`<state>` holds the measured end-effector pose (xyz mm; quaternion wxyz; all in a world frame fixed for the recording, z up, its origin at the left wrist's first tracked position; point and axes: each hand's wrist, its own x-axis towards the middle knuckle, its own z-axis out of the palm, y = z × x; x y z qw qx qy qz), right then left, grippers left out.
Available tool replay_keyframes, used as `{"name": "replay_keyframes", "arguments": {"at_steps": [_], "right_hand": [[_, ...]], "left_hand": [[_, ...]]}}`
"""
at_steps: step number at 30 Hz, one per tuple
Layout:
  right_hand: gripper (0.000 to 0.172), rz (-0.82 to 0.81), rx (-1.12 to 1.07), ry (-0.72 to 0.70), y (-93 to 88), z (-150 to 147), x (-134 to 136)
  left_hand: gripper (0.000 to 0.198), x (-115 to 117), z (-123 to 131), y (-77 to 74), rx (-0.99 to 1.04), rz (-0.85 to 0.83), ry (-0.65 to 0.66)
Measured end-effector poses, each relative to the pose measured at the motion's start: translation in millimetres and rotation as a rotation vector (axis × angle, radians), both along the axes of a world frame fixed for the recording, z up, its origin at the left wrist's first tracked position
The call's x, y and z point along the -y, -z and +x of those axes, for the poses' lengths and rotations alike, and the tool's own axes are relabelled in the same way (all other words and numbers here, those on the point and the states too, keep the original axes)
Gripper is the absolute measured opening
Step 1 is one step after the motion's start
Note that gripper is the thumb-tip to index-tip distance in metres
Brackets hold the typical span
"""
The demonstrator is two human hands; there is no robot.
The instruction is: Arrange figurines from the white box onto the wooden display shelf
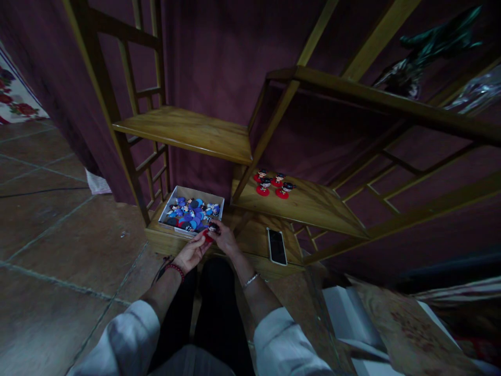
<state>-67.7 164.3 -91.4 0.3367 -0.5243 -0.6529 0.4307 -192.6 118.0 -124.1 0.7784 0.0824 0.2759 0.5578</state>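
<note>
Both my hands meet at the front edge of a white box (166, 209) that holds several small figurines with blue, purple and dark parts. Between them is a small figurine with a red base (207, 236). My left hand (191, 253) has its fingers closed on the red base from below. My right hand (224, 239) pinches the dark upper part of the same figurine, which its fingers partly cover. To the right, several similar figurines on round red bases (282, 194) stand in a group on a wooden shelf (313, 209).
A phone (277, 247) lies on the low wooden board right of my hands. A higher shelf (188, 131) and slanted wooden posts rise above. White boxes (348, 318) and a beige patterned bag (407, 324) sit at lower right. Purple curtain (219, 62) hangs behind.
</note>
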Motion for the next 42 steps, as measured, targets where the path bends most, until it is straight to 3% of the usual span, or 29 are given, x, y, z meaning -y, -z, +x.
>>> {"name": "replay_keyframes", "arguments": {"at_steps": [17,33,42], "right_hand": [[0.04,-0.022,0.035,0.012,-12.2,-3.0,5.9],[0.037,0.025,0.054,0.008,-5.6,-2.7,5.5],[0.037,0.02,0.034,-0.009,-2.6,-1.7,5.4]], "left_hand": [[0.026,1.2,0.5,-0.3,0.005,0.003,-0.017],[0.021,-1.5,0.6,8.6,0.005,-0.001,-0.037],[0.027,1.0,-1.2,4.9,0.004,0.03,-0.016]]}}
